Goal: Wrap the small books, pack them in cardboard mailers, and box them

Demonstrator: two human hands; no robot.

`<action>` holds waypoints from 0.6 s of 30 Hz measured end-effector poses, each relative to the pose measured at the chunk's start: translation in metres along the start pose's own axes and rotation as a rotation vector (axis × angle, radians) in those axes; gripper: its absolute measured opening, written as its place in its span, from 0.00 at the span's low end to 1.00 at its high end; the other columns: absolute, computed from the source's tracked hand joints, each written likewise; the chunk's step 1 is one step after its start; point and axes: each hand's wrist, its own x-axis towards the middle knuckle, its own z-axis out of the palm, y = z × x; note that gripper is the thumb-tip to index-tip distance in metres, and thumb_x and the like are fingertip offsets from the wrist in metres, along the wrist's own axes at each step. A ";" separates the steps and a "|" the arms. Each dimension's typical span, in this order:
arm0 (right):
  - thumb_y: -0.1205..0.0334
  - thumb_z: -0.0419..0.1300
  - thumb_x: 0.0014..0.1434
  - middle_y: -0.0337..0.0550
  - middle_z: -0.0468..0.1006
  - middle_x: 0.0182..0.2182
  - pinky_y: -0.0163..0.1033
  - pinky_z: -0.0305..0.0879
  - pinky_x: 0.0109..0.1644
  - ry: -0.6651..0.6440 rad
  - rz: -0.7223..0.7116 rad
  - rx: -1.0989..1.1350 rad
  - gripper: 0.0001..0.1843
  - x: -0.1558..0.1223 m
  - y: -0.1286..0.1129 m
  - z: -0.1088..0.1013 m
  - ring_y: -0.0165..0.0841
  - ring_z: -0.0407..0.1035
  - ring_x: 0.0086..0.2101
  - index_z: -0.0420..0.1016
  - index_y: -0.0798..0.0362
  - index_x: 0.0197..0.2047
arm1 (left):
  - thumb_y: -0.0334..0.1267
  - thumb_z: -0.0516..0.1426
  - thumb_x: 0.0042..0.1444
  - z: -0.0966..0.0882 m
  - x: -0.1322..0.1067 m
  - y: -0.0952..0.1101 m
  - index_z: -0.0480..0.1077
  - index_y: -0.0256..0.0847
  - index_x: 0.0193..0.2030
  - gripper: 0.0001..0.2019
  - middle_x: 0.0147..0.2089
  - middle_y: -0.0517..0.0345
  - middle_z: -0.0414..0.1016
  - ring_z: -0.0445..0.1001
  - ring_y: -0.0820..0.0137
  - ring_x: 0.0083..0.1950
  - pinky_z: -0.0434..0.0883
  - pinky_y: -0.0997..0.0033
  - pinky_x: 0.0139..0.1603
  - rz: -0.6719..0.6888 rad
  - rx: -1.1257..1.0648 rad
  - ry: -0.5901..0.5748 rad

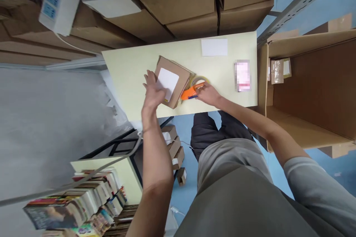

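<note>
- At front of surface: pressing open left hand flat onto labelled cardboard parcel lying there.
- Gripping orange tape dispenser in right hand, holding it against parcel's right edge.

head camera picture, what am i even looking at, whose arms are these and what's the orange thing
There is no machine here. The single picture comes from a camera worn on a person's head, looking down at their own two bare arms. The left hand lies open on a small cardboard parcel with a white label. The right hand holds the orange thing, a tape dispenser, right beside the parcel. Both sit on a pale yellow table, which also carries a white card and a pink item that is blurred out. A large open carton stands to the right, and stacked books lie at the lower left.
</note>
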 end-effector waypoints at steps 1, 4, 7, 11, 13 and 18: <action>0.63 0.54 0.81 0.58 0.91 0.51 0.53 0.70 0.71 -0.004 -0.001 0.017 0.21 0.002 -0.014 0.002 0.48 0.85 0.52 0.83 0.62 0.64 | 0.48 0.69 0.58 0.011 0.001 0.009 0.54 0.44 0.89 0.54 0.93 0.42 0.43 0.33 0.41 0.93 0.26 0.32 0.89 -0.061 0.037 0.012; 0.71 0.50 0.78 0.56 0.91 0.49 0.50 0.75 0.66 0.000 0.050 0.075 0.23 0.010 -0.053 0.007 0.45 0.85 0.49 0.84 0.60 0.62 | 0.57 0.67 0.64 0.050 -0.002 0.040 0.43 0.40 0.91 0.58 0.94 0.41 0.29 0.20 0.43 0.92 0.22 0.32 0.88 -0.141 0.116 0.111; 0.76 0.48 0.76 0.55 0.92 0.49 0.49 0.78 0.64 0.022 0.127 0.108 0.25 0.013 -0.079 0.011 0.45 0.86 0.48 0.86 0.57 0.59 | 0.60 0.69 0.62 0.078 -0.011 0.066 0.38 0.42 0.92 0.63 0.94 0.44 0.25 0.16 0.44 0.92 0.20 0.31 0.87 -0.110 0.191 0.173; 0.71 0.51 0.79 0.57 0.91 0.50 0.49 0.74 0.70 -0.018 0.093 0.122 0.21 -0.013 -0.073 0.020 0.44 0.87 0.50 0.83 0.61 0.63 | 0.51 0.69 0.62 0.079 -0.021 0.076 0.40 0.42 0.92 0.61 0.94 0.48 0.26 0.17 0.49 0.92 0.20 0.39 0.90 -0.088 0.212 0.120; 0.64 0.55 0.81 0.60 0.91 0.50 0.49 0.74 0.69 -0.061 0.051 0.135 0.21 -0.038 -0.049 0.026 0.45 0.87 0.51 0.79 0.66 0.68 | 0.51 0.69 0.61 0.075 -0.022 0.073 0.41 0.43 0.92 0.60 0.94 0.51 0.26 0.15 0.50 0.92 0.19 0.40 0.90 -0.082 0.198 0.095; 0.53 0.56 0.82 0.73 0.90 0.51 0.58 0.69 0.68 -0.036 0.261 0.119 0.29 -0.084 0.042 0.030 0.55 0.86 0.51 0.73 0.72 0.71 | 0.55 0.73 0.59 0.074 -0.020 0.053 0.56 0.42 0.88 0.55 0.94 0.51 0.32 0.07 0.46 0.89 0.14 0.38 0.88 0.035 0.046 0.096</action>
